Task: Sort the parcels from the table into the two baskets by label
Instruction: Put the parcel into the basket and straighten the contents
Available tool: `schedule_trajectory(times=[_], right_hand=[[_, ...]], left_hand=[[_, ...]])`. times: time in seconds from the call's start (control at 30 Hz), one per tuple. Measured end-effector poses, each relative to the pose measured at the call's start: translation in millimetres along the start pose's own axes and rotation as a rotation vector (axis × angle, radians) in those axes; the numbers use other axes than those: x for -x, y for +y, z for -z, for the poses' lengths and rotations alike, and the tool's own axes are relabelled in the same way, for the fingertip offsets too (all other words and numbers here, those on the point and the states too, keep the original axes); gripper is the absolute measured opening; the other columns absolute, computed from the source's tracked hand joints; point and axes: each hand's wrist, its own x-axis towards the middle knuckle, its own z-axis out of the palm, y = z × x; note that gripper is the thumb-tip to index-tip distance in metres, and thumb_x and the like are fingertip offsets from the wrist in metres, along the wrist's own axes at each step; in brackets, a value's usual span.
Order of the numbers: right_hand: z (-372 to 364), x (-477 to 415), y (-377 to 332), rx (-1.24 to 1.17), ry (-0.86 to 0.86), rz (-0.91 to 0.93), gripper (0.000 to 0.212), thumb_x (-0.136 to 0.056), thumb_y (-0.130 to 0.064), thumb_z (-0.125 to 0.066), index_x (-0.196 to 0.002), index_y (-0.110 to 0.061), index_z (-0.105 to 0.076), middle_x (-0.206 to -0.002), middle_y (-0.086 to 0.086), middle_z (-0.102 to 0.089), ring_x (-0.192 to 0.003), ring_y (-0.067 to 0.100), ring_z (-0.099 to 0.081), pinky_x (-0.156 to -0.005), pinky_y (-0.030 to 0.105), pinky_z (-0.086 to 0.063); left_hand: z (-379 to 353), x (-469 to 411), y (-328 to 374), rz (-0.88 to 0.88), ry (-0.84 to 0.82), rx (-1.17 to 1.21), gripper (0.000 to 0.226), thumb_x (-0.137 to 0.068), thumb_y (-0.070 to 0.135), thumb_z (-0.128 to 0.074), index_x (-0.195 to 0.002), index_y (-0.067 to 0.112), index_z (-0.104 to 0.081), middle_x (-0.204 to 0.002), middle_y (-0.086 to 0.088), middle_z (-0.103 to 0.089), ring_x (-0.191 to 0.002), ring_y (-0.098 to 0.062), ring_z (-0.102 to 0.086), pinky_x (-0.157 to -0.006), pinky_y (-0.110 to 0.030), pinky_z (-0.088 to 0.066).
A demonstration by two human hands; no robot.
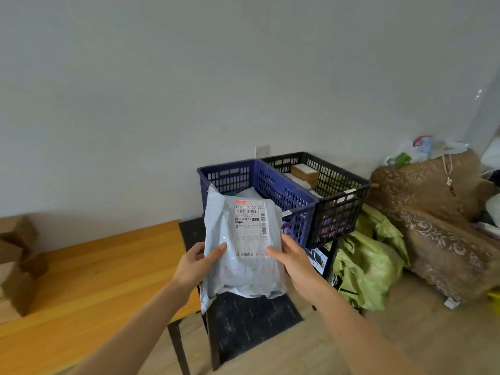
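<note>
Parcel between left hand, right hand

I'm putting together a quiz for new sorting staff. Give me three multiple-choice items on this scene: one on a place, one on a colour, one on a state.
1. Where does the brown cardboard box lie? A in the black plastic basket; B on the floor; C on a wall shelf.
2. What colour is the slotted plastic basket partly hidden by the grey plastic mailer bag? A red; B blue; C green.
3. How is the bag held? A by left hand and right hand together; B by one hand alone; C lying untouched.
Answers: 1A, the box sits within the black basket's walls; 2B, its blue wall rises behind the bag; 3A, both thumbs press its front.
</note>
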Motion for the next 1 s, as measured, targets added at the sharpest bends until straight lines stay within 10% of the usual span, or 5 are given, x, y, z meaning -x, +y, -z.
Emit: schedule_trajectory(times=[1.0], right_hand=[[161,-300,-77,0.076,-0.079,0.003,0.036,-0.089,-0.01,-0.062,-0.122,-0.023,-0.061,-0.114,-0.001,-0.071,-0.107,0.021,-0.066,-0.099,0.046,-0.048]], left_hand=[[-150,-272,82,0.009,0.073,0.004,0.054,-0.078,0.041,-0.076,-0.125,0.026,-0.055,-0.098,-0.002,-0.073,-0.09,-0.024,-0.071,-0.088,-0.048,-0.056]])
